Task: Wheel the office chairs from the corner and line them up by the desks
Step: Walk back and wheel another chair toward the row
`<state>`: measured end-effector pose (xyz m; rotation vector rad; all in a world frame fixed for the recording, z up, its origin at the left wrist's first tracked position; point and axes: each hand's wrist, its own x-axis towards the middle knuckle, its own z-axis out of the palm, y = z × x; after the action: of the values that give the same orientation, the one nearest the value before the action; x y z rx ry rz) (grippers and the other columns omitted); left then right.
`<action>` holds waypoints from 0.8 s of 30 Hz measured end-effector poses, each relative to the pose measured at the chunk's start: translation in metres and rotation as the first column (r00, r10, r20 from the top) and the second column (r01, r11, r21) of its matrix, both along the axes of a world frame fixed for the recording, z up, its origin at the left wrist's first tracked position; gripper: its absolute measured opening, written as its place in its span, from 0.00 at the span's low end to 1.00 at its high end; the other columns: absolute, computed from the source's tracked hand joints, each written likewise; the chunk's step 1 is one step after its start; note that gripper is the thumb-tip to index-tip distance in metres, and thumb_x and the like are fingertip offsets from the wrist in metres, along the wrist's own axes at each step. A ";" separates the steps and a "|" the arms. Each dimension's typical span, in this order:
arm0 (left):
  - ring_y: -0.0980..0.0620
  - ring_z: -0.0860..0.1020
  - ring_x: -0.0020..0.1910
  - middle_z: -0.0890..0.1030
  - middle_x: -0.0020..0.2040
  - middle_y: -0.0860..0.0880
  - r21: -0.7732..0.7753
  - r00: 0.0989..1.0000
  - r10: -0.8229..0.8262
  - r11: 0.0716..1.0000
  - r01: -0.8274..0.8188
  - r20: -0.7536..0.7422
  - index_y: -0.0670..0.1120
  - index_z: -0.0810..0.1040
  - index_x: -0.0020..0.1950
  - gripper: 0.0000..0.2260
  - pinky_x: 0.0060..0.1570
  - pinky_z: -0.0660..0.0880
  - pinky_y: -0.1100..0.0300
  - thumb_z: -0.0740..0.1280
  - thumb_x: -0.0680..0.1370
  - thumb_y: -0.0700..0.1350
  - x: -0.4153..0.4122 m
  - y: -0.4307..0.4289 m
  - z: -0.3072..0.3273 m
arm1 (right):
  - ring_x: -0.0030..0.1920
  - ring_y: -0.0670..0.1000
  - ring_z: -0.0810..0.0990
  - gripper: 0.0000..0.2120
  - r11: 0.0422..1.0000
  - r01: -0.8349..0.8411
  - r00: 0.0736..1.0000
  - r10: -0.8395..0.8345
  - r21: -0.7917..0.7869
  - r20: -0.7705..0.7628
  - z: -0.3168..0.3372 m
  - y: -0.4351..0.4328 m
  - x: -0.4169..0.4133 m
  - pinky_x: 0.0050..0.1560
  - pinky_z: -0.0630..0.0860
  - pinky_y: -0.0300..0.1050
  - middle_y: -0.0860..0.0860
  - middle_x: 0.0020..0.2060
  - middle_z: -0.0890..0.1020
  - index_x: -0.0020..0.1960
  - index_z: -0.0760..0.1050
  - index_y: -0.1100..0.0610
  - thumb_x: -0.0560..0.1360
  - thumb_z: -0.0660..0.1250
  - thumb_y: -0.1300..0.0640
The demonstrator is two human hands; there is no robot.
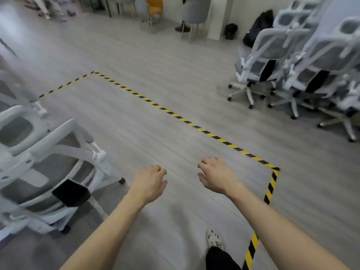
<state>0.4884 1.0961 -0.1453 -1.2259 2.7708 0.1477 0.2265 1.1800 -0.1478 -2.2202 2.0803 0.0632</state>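
Grey plank floor (175, 90) fills most of the view, crossed by a line of yellow-and-black striped tape (175, 114) that marks out a rectangle on it. Two bare forearms reach forward over the taped area, palms down. The left hand (150, 184) and the right hand (216, 176) hang in the air a little apart from each other. The fingers of both hands curl loosely downward, and neither holds or touches anything. Near the left hand, on the near side of the tape, stands a white mesh office chair (48, 162) with a grey seat, a black patch low on its back and its castors on the floor. Behind it, at the left edge, part of a second white chair (19, 88) shows, too blurred to make out further. Well apart from both hands, at the upper right beyond the tape, a cluster of white office chairs (303, 61) stands packed tightly together, star bases overlapping; their number cannot be told. Past the cluster a black bag (259, 26) leans by the wall with a small black bin (231, 31) beside it. Farther back stand grey upholstered chairs (195, 10) and an orange chair (154, 5). At the bottom edge a white shoe (213, 238) and a black trouser leg (220, 258) show between the forearms.
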 end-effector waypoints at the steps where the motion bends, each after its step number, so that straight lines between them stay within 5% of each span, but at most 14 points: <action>1: 0.41 0.81 0.64 0.82 0.64 0.47 -0.006 0.998 -0.059 0.998 0.059 0.001 0.49 0.80 0.71 0.18 0.58 0.78 0.46 0.64 0.87 0.57 -0.033 0.001 0.003 | 0.61 0.61 0.82 0.15 0.998 0.055 0.998 -0.055 -0.017 0.000 0.000 0.014 -0.028 0.64 0.76 0.56 0.55 0.58 0.82 0.61 0.81 0.58 0.85 0.64 0.48; 13: 0.43 0.81 0.61 0.82 0.60 0.48 -0.060 0.866 -0.499 0.865 0.498 -0.010 0.49 0.80 0.67 0.16 0.59 0.77 0.48 0.63 0.86 0.56 -0.486 0.034 -0.009 | 0.55 0.61 0.83 0.12 0.885 0.461 0.885 -0.464 -0.068 -0.040 0.007 0.146 -0.403 0.57 0.79 0.56 0.55 0.52 0.82 0.55 0.81 0.57 0.84 0.65 0.49; 24: 0.43 0.82 0.60 0.82 0.60 0.49 -0.048 0.832 -0.555 0.830 0.555 0.021 0.50 0.80 0.68 0.17 0.58 0.78 0.48 0.64 0.86 0.58 -0.768 -0.030 -0.007 | 0.62 0.58 0.81 0.16 0.797 0.603 0.797 -0.604 -0.020 -0.029 0.015 0.117 -0.667 0.64 0.75 0.54 0.53 0.59 0.82 0.63 0.81 0.55 0.87 0.60 0.48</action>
<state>-0.2793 1.0656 -0.1519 -0.3727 3.0020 0.0178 -0.4410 1.2965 -0.1328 -1.4514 2.6992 0.0400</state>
